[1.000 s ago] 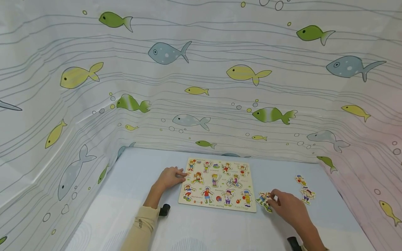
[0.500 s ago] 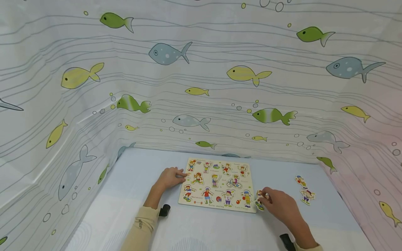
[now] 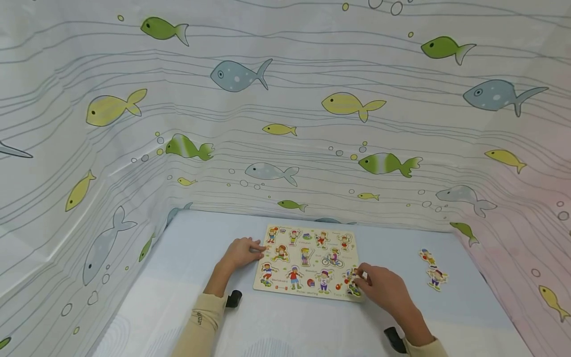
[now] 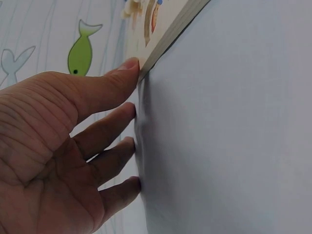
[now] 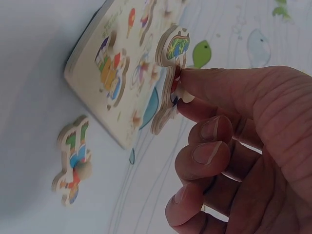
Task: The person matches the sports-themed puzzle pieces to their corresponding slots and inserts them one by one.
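Note:
A wooden peg puzzle board (image 3: pixel 293 255) printed with sports figures lies on the table. My right hand (image 3: pixel 381 287) pinches a puzzle piece (image 3: pixel 354 287) between thumb and index finger over the board's lower right corner. In the right wrist view, that piece (image 5: pixel 176 48) is tilted on edge, clear of the board, with a green patterned end upward. My left hand (image 3: pixel 241 253) touches the board's left edge; in the left wrist view its thumb (image 4: pixel 109 87) meets the corner while other fingertips touch the table. Another puzzle piece (image 5: pixel 75 158) lies beside the board, not distinguishable in the head view.
Two more puzzle pieces lie to the right on the table, the upper one (image 3: pixel 427 258) close to the lower one (image 3: pixel 436 279). A fish-patterned sheet (image 3: pixel 308 148) stands around the table's back and sides. Black devices (image 3: pixel 233 298) sit at both wrists.
The right hand has moved left with the puzzle piece, from the table beside the board to over its lower right corner. The left hand and the board stay where they were.

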The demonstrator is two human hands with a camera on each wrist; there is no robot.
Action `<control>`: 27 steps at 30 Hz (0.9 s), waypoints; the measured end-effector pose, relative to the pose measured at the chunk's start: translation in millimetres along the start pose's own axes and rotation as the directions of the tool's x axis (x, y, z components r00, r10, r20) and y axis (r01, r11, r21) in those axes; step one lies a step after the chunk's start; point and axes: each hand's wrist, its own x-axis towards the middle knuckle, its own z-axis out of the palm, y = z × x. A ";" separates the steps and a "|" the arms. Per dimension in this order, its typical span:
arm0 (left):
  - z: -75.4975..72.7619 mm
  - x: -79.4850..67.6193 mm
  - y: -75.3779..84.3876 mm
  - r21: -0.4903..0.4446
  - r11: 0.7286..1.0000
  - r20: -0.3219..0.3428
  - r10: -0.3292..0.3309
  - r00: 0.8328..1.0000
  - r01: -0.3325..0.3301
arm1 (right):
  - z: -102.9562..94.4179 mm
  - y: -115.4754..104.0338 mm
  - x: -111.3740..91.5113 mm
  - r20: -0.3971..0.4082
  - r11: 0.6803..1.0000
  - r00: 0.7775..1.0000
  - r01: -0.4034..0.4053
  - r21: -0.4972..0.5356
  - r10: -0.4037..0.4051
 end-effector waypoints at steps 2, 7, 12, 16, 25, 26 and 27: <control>0.0 0.0 0.4 0.001 1.000 0.001 -0.001 1.000 0.001 | 0.8 -3.6 1.3 -0.003 1.000 1.000 0.011 0.001 -0.011; 0.2 1.0 -0.6 0.010 1.000 0.003 -0.003 1.000 0.003 | 2.4 -12.0 6.3 -0.005 0.999 1.000 0.026 0.018 -0.026; 0.2 1.2 -1.7 0.005 1.000 0.004 -0.006 1.000 0.006 | 6.8 -18.2 13.6 -0.011 0.998 0.999 0.045 0.036 -0.045; 0.5 1.1 -2.6 0.000 1.000 0.001 -0.009 1.000 0.009 | 10.0 -24.4 19.0 -0.013 0.997 0.998 0.065 0.045 -0.065; 1.4 1.8 -2.0 0.007 1.000 0.003 -0.002 1.000 0.002 | 15.3 -38.8 26.9 -0.011 0.991 0.992 0.128 0.039 -0.127; 1.3 1.8 -1.8 0.007 1.000 0.003 -0.002 1.000 0.002 | 15.7 -39.9 27.6 -0.011 0.990 0.991 0.135 0.038 -0.135; 1.1 1.8 -1.8 0.006 1.000 0.003 -0.004 1.000 0.004 | 16.4 -40.7 28.4 -0.012 0.989 0.990 0.142 0.035 -0.142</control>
